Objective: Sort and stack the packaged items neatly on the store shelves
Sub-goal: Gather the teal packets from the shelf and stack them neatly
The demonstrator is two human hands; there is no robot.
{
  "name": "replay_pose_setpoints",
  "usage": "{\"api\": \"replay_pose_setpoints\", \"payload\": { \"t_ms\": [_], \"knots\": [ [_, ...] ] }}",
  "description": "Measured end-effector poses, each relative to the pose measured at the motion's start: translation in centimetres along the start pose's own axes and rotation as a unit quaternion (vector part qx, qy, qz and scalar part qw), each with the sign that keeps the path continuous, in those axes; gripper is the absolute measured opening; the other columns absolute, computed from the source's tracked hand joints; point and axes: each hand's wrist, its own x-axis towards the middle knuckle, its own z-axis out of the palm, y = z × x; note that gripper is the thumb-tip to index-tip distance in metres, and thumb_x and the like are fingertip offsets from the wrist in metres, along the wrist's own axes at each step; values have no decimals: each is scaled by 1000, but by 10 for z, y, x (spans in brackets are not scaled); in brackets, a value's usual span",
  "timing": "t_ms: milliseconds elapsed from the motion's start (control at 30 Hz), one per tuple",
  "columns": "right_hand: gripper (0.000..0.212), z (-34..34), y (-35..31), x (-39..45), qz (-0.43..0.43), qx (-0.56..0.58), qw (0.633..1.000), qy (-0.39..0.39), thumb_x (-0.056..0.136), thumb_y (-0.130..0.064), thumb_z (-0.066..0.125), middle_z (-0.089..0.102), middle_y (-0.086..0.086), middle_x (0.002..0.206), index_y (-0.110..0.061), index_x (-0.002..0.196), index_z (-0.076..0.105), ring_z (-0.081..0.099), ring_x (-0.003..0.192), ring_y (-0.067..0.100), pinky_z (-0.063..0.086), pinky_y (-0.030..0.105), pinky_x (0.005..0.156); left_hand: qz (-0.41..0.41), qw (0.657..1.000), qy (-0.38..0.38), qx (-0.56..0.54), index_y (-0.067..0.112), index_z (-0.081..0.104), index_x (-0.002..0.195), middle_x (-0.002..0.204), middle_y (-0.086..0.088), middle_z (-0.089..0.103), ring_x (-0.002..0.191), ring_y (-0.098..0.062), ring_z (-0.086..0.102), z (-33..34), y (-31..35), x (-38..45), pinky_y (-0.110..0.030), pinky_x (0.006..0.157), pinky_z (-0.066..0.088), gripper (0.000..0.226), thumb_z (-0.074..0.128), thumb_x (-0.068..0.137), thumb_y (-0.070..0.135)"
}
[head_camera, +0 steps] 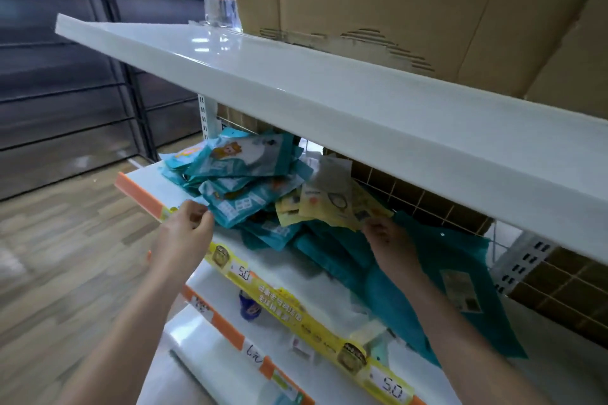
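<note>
Both hands are reached into the middle shelf (296, 276) from the near side. The left hand (189, 223) is curled, its thumb and fingertips pinched on the near corner of a teal packet (240, 207) at the front of the heap. The right hand (388, 237) is placed at the near edge of the yellow packets (325, 204), with its fingers bent toward them; whether a packet is actually pinched cannot be told, since the fingertips are blurred.

The teal packets (243, 158) are heaped loosely at the far left of the shelf, slanted and overlapped, with the yellow ones tumbled against their right side. Larger teal bags (437, 260) are spread flat to the right, under and beyond the right forearm.

The sorting step is judged to be barely begun: colours are still mixed and nothing is stacked. For the next move, the yellow packets would need to be drawn clear of the teal heap and squared into a pile of their own, without the slippery teal ones being dragged off the front edge.

On the yellow price strip (306, 322), two tags reading "5.0" can be made out; its printed line is too blurred to be read. A handwritten "6元" tag (255, 353) is seen on the orange strip of the lower shelf. A cardboard box (394, 0) is stood on the top shelf (296, 85).
</note>
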Motion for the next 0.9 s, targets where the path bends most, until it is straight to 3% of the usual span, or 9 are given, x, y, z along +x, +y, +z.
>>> {"api": "replay_pose_setpoints", "payload": {
  "t_ms": [167, 267, 467, 533, 667, 767, 800, 900],
  "knots": [
    [17, 14, -22, 30, -11, -14, 999, 37, 93, -30, 57, 59, -7, 85, -15, 100, 63, 58, 87, 17, 42, 24, 65, 8, 999, 11, 36, 21, 58, 114, 110, 0, 65, 98, -26, 60, 4, -2, 47, -40, 82, 48, 33, 49, 91, 43],
    [32, 23, -34, 43, 7, -34, 999, 27, 89, -40, 61, 59, -7, 90, -14, 108, 62, 55, 84, 12, 38, 24, 66, 25, 997, 4, 79, 20, 56, 120, 121, 0, 62, 112, -27, 55, 10, 0, 82, -41, 92, 43, 40, 49, 91, 46],
    [42, 44, -51, 60, 98, -90, 990, 39, 90, -46, 56, 61, 10, 120, -13, 115, 62, 54, 109, 25, 33, 26, 78, 54, 988, -40, 141, 18, 50, 128, 133, -11, 50, 126, -31, 41, 28, -7, 161, -44, 99, 32, 56, 52, 87, 56],
    [55, 53, -57, 65, 139, -108, 983, 51, 87, -55, 55, 58, 12, 128, -14, 122, 60, 53, 115, 27, 32, 26, 80, 59, 987, -57, 137, 17, 48, 130, 136, -13, 47, 129, -31, 37, 34, -12, 186, -44, 101, 32, 61, 54, 85, 58],
    [85, 79, -71, 70, 222, -102, 966, 84, 69, -71, 64, 52, 10, 137, -20, 136, 49, 50, 122, 29, 36, 26, 85, 108, 968, -136, 180, 17, 43, 136, 140, -13, 44, 131, -32, 36, 39, -22, 237, -46, 100, 34, 76, 56, 80, 66],
    [112, 98, -82, 69, 269, -111, 951, 103, 41, -86, 65, 54, 2, 135, -28, 135, 49, 54, 119, 26, 46, 35, 96, 157, 954, -192, 170, 11, 42, 138, 140, -16, 45, 128, -35, 40, 41, -29, 273, -45, 99, 38, 87, 61, 75, 68],
    [107, 103, -84, 69, 287, -113, 945, 111, 41, -84, 67, 56, 2, 132, -27, 131, 52, 56, 114, 25, 48, 37, 95, 166, 950, -212, 157, 8, 41, 139, 139, -18, 46, 127, -36, 42, 43, -31, 284, -44, 99, 40, 92, 63, 73, 69],
    [57, 118, -97, 70, 297, -44, 941, 158, 59, -53, 81, 64, 5, 114, -20, 100, 61, 58, 93, 19, 51, 32, 83, 131, 948, -285, 51, 1, 40, 135, 133, -21, 50, 120, -36, 49, 52, -34, 304, -38, 90, 42, 93, 71, 71, 61]
  ]
}}
